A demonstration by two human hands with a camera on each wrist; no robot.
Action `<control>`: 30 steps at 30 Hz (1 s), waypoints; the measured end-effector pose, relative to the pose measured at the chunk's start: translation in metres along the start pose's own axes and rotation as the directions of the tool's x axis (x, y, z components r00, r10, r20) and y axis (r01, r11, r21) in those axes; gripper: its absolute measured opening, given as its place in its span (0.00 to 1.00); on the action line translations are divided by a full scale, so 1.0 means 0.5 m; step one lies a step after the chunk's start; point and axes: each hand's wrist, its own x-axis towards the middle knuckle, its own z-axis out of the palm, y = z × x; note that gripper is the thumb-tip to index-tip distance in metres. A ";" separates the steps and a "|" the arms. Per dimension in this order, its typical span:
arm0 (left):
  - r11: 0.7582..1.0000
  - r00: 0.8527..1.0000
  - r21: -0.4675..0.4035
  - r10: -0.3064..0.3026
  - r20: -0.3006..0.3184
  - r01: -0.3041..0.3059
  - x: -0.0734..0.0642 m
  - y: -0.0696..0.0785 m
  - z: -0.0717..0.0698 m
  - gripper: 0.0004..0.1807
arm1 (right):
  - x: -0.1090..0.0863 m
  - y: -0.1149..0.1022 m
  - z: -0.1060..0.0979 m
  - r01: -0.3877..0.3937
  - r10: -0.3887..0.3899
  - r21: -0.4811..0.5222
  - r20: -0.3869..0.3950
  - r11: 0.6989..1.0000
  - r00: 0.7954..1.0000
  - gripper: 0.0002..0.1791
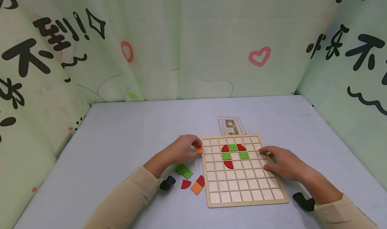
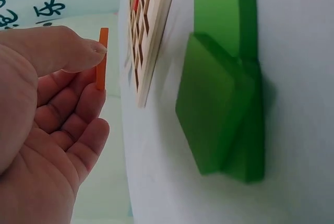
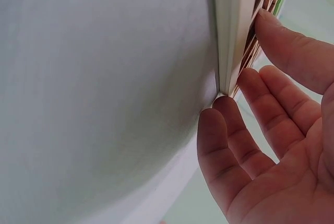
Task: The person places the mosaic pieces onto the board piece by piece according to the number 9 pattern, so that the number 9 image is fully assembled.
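Note:
My left hand (image 1: 183,147) pinches a thin orange square tile (image 2: 102,59) between thumb and fingers, at the upper left edge of a wooden grid board (image 1: 248,205). The tile stands edge-on in the left wrist view. Across the board, my right hand (image 1: 285,162) rests at the right rim, with the thumb (image 3: 282,38) over the grid and the other fingers loosely bent along the side. In the board's upper cells lie green squares (image 1: 232,147) and red quarter-circles (image 1: 228,164), set in a partial ring.
Left of the board, loose pieces lie on the white table (image 1: 136,121): overlapping green squares (image 1: 181,169), a red quarter-circle (image 1: 185,184), and an orange square (image 1: 197,188) against another red piece (image 1: 201,180). A printed pattern card (image 1: 225,130) lies behind the board's far edge. Printed curtains (image 1: 205,54) surround the table.

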 end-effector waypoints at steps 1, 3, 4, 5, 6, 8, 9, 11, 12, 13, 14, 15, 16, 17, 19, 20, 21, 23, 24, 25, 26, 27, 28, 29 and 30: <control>1.000 1.000 -0.003 0.003 0.003 -0.003 0.001 0.004 0.003 0.12 | 0.000 0.000 0.000 0.001 -0.001 -0.001 0.000 1.000 1.000 0.30; 1.000 1.000 -0.007 0.008 0.011 -0.008 0.004 0.011 0.008 0.12 | -0.001 0.000 -0.001 0.003 -0.003 -0.002 0.000 1.000 1.000 0.30; 1.000 1.000 -0.006 0.012 0.014 -0.012 0.006 0.015 0.011 0.12 | -0.001 0.001 -0.001 0.004 -0.004 -0.002 0.001 1.000 1.000 0.30; 1.000 1.000 -0.004 0.015 0.019 -0.015 0.007 0.019 0.013 0.12 | -0.001 0.001 -0.001 0.004 -0.004 -0.002 0.002 1.000 1.000 0.30; 1.000 1.000 -0.001 0.016 0.023 -0.016 0.009 0.023 0.015 0.12 | -0.001 0.001 -0.001 0.004 -0.004 -0.003 0.003 1.000 1.000 0.30; 1.000 0.999 0.002 0.019 0.034 -0.019 0.012 0.033 0.019 0.13 | -0.001 0.001 -0.001 0.004 -0.004 -0.002 0.004 1.000 1.000 0.30; 1.000 0.999 0.005 0.023 0.039 -0.024 0.014 0.038 0.021 0.13 | -0.001 0.002 -0.001 0.004 -0.004 -0.002 0.003 1.000 1.000 0.30; 1.000 0.998 0.005 0.029 0.051 -0.029 0.018 0.048 0.024 0.13 | -0.001 0.002 -0.001 0.007 -0.007 -0.003 0.002 1.000 1.000 0.30; 0.999 0.998 0.004 0.034 0.057 -0.034 0.020 0.052 0.025 0.13 | -0.001 0.001 -0.001 0.008 -0.008 -0.002 0.000 1.000 1.000 0.30; 0.999 0.997 0.003 0.039 0.064 -0.039 0.022 0.057 0.027 0.13 | -0.001 0.001 -0.001 0.009 -0.009 -0.002 -0.001 1.000 1.000 0.30; 0.999 0.996 0.006 0.047 0.070 -0.048 0.023 0.061 0.028 0.13 | -0.001 0.000 -0.001 0.010 -0.010 -0.001 -0.002 1.000 1.000 0.30; 0.998 0.996 0.006 0.057 0.075 -0.058 0.025 0.064 0.030 0.13 | -0.001 0.000 0.000 0.011 -0.011 0.001 -0.002 1.000 1.000 0.30; 0.998 0.995 0.008 0.065 0.081 -0.066 0.027 0.066 0.032 0.13 | -0.001 0.000 0.000 0.011 -0.011 0.001 -0.003 1.000 1.000 0.30; 0.997 0.994 0.006 0.074 0.086 -0.075 0.028 0.069 0.033 0.13 | -0.001 0.000 -0.001 0.014 -0.014 0.001 -0.002 1.000 1.000 0.30; 0.995 0.991 0.009 0.094 0.093 -0.095 0.030 0.072 0.037 0.13 | -0.001 0.001 -0.001 0.015 -0.015 -0.001 -0.004 1.000 1.000 0.30; 0.994 0.990 0.012 0.106 0.094 -0.107 0.031 0.074 0.039 0.12 | -0.001 0.001 -0.002 0.016 -0.016 -0.001 -0.004 1.000 1.000 0.30; 0.993 0.989 0.014 0.116 0.094 -0.118 0.032 0.075 0.041 0.12 | -0.001 0.001 -0.001 0.017 -0.017 0.000 -0.003 1.000 1.000 0.30; 0.990 0.986 0.020 0.139 0.090 -0.141 0.034 0.079 0.044 0.12 | -0.001 0.001 -0.001 0.016 -0.016 0.002 -0.001 1.000 1.000 0.30; 0.988 0.985 0.027 0.151 0.088 -0.154 0.035 0.081 0.046 0.12 | -0.001 0.001 0.000 0.014 -0.014 0.004 0.000 1.000 1.000 0.30; 0.985 0.983 0.037 0.164 0.086 -0.167 0.036 0.083 0.048 0.12 | -0.001 0.001 0.000 0.012 -0.012 0.005 0.003 1.000 1.000 0.30; 0.984 0.981 0.040 0.172 0.087 -0.176 0.037 0.085 0.050 0.12 | -0.001 0.001 0.000 0.011 -0.011 0.007 0.004 1.000 1.000 0.30; 0.983 0.980 0.039 0.176 0.089 -0.180 0.038 0.087 0.051 0.12 | 0.000 0.001 0.000 0.011 -0.011 0.007 0.006 1.000 1.000 0.30; 0.983 0.980 0.036 0.178 0.092 -0.182 0.039 0.089 0.053 0.13 | -0.001 0.001 -0.001 0.011 -0.011 0.006 0.006 1.000 1.000 0.30; 0.983 0.980 0.033 0.176 0.097 -0.179 0.041 0.091 0.055 0.13 | -0.001 0.002 -0.001 0.012 -0.012 0.004 0.005 1.000 1.000 0.30; 0.984 0.980 0.029 0.174 0.100 -0.177 0.042 0.094 0.056 0.13 | -0.001 0.001 -0.001 0.012 -0.012 0.003 0.005 1.000 1.000 0.30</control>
